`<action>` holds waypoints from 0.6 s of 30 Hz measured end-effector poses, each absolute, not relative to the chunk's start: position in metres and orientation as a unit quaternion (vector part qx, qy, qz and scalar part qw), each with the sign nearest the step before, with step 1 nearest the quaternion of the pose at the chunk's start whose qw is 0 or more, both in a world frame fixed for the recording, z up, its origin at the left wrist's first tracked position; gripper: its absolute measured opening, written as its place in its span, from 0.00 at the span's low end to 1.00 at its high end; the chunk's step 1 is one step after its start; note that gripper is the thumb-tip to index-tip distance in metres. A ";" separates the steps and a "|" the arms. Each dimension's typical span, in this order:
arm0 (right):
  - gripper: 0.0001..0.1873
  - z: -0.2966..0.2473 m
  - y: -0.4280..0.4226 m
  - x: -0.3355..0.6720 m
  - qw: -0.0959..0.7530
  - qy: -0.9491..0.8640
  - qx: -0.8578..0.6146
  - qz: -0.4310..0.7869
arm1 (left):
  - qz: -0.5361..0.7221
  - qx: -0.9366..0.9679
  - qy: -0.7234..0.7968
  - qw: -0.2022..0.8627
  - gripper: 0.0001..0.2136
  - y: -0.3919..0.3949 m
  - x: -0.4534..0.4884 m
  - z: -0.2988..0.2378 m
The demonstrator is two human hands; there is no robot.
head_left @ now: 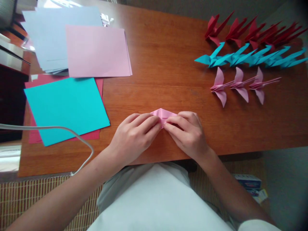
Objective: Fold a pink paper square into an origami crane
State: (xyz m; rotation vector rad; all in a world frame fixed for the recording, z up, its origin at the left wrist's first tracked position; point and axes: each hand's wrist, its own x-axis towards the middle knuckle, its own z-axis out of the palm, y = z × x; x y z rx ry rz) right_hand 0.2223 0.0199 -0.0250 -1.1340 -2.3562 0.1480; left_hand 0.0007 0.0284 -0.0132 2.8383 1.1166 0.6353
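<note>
A small pink folded paper (161, 113) lies near the front edge of the wooden table, with a raised peak at its far side and creases down its middle. My left hand (136, 134) closes on its left part, fingertips bent toward the centre. From the other side my right hand (189, 133) pinches the right part, its fingertips almost meeting those of the left. Both hands cover the paper's sides and much of its near edge.
Pink sheets (96, 53), pale blue-grey sheets (53, 35), turquoise sheets (69, 109) and red sheets (97, 96) lie at the left. A white cable (60, 128) crosses there. Rows of red cranes (213, 29), turquoise cranes (214, 59) and pink cranes (218, 87) stand at the right.
</note>
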 end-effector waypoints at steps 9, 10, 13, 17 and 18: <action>0.05 -0.028 0.016 0.214 0.260 -0.831 -0.485 0.082 | 0.229 0.891 0.387 0.060 0.06 0.028 -0.001 -0.020; 0.05 -0.027 0.016 0.213 0.262 -0.824 -0.494 0.093 | 0.230 0.889 0.390 0.065 0.06 0.028 -0.001 -0.020; 0.05 -0.026 0.015 0.210 0.272 -0.808 -0.509 0.116 | 0.229 0.889 0.390 0.068 0.06 0.028 0.000 -0.020; 0.05 -0.026 0.012 0.209 0.269 -0.808 -0.510 0.120 | 0.217 0.894 0.389 0.057 0.08 0.028 0.002 -0.019; 0.04 -0.026 0.012 0.209 0.265 -0.813 -0.505 0.118 | 0.216 0.894 0.388 0.055 0.08 0.028 0.002 -0.018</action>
